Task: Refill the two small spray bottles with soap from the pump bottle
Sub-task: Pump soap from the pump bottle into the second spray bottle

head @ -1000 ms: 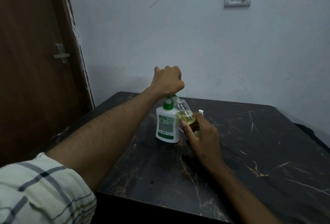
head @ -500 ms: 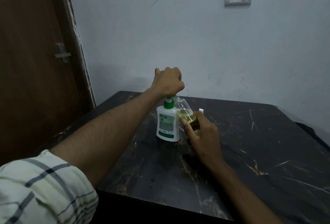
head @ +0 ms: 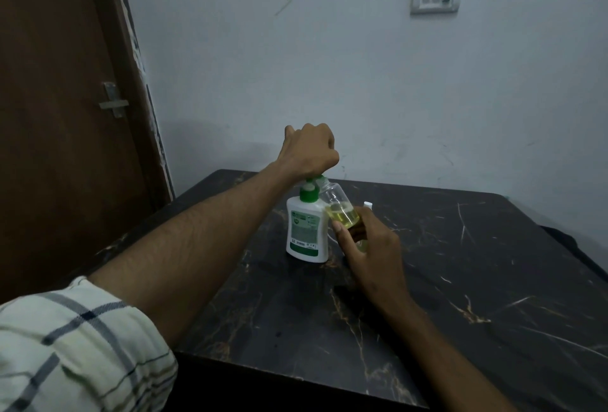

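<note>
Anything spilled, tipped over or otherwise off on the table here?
Nothing stands out. The small spray bottle is tilted, but deliberately: the right hand holds its mouth up at the spout while the left hand presses on the upright pump bottle. No soap shows on the dark table.

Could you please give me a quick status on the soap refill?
Left hand on pump bottle head. Right hand holds small spray bottle tilted at spout, partly filled yellow. Nothing in the way.
</note>
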`<action>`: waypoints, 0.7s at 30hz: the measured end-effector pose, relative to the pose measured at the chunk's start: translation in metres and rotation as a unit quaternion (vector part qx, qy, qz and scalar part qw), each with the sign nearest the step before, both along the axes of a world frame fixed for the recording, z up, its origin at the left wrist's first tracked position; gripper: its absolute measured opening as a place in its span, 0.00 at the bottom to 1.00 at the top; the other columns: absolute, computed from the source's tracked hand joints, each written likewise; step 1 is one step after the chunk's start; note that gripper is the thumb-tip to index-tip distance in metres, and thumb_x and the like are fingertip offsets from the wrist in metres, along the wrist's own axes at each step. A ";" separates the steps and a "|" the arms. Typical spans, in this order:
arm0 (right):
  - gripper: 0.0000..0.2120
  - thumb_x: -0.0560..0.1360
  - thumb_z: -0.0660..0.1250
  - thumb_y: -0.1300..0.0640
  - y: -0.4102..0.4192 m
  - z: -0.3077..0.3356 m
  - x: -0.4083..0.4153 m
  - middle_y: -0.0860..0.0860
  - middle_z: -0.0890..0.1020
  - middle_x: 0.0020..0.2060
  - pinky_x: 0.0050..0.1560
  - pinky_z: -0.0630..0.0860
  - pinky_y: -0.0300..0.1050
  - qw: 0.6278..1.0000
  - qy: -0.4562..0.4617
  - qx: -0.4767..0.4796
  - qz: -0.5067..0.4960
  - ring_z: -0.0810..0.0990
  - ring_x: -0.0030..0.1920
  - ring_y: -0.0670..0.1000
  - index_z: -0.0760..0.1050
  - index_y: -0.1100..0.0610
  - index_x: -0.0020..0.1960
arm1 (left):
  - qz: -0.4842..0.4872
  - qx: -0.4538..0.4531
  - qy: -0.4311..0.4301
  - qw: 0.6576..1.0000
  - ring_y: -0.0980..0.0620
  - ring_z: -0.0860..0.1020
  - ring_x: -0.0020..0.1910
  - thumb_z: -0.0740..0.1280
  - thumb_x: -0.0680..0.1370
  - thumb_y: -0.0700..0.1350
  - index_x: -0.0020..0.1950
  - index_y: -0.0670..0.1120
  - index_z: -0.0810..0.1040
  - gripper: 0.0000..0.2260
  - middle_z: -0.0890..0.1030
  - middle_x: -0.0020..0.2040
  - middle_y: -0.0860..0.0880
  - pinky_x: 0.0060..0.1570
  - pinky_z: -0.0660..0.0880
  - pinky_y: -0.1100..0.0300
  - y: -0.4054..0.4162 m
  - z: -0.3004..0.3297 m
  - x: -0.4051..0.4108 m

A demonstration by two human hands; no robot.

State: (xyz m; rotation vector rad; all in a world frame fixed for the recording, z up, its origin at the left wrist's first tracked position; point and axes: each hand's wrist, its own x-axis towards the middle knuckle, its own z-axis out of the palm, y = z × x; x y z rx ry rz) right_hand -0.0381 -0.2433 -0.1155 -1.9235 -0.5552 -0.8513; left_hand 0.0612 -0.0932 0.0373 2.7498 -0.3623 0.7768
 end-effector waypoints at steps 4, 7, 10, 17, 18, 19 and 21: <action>0.07 0.81 0.68 0.45 0.000 0.001 -0.001 0.35 0.78 0.44 0.43 0.74 0.27 1.000 0.002 0.002 -0.002 0.80 0.48 0.36 0.73 0.43 0.57 | 0.000 -0.009 0.009 1.000 0.44 0.81 0.42 0.59 0.67 0.45 0.43 0.43 0.84 0.15 0.86 0.42 0.47 0.62 0.67 0.43 0.001 -0.001 0.000; 0.07 0.81 0.68 0.44 -0.001 0.001 -0.001 0.36 0.79 0.45 0.42 0.75 0.29 1.000 -0.001 0.005 0.004 0.81 0.47 0.37 0.73 0.43 0.56 | -0.009 -0.005 -0.002 1.000 0.45 0.81 0.42 0.61 0.68 0.45 0.43 0.43 0.83 0.13 0.86 0.42 0.48 0.61 0.65 0.44 0.000 0.000 0.002; 0.06 0.81 0.68 0.45 0.000 0.000 0.000 0.36 0.79 0.44 0.42 0.76 0.29 1.000 -0.004 0.004 0.001 0.81 0.46 0.37 0.74 0.45 0.55 | -0.009 -0.017 -0.007 1.000 0.45 0.80 0.41 0.61 0.68 0.43 0.43 0.42 0.84 0.13 0.86 0.42 0.47 0.61 0.65 0.45 0.001 -0.002 0.003; 0.06 0.81 0.69 0.46 0.000 -0.001 0.001 0.34 0.79 0.44 0.43 0.77 0.30 1.000 0.002 0.009 0.006 0.81 0.47 0.37 0.73 0.43 0.56 | -0.005 -0.009 -0.007 1.000 0.42 0.80 0.40 0.61 0.67 0.45 0.41 0.43 0.83 0.12 0.86 0.41 0.46 0.57 0.64 0.47 0.002 -0.001 0.006; 0.06 0.81 0.69 0.46 0.000 -0.001 0.002 0.34 0.79 0.44 0.43 0.77 0.30 1.000 0.001 0.008 0.004 0.81 0.47 0.37 0.73 0.43 0.55 | -0.005 -0.008 -0.007 1.000 0.43 0.80 0.41 0.61 0.68 0.45 0.42 0.42 0.83 0.13 0.86 0.41 0.47 0.57 0.63 0.47 0.001 -0.001 0.007; 0.06 0.81 0.69 0.46 0.000 -0.001 0.002 0.34 0.79 0.43 0.43 0.77 0.31 1.000 0.001 0.005 0.001 0.81 0.47 0.37 0.73 0.43 0.55 | -0.005 -0.008 -0.004 1.000 0.44 0.81 0.42 0.61 0.68 0.45 0.43 0.42 0.84 0.14 0.86 0.42 0.47 0.56 0.62 0.47 0.001 -0.002 0.007; 0.06 0.81 0.69 0.46 0.000 -0.001 0.003 0.35 0.79 0.43 0.43 0.77 0.31 1.000 -0.001 0.001 -0.004 0.81 0.46 0.38 0.73 0.44 0.55 | -0.009 -0.007 0.002 1.000 0.43 0.82 0.43 0.60 0.67 0.45 0.44 0.42 0.85 0.16 0.87 0.42 0.47 0.56 0.62 0.47 0.000 -0.004 0.005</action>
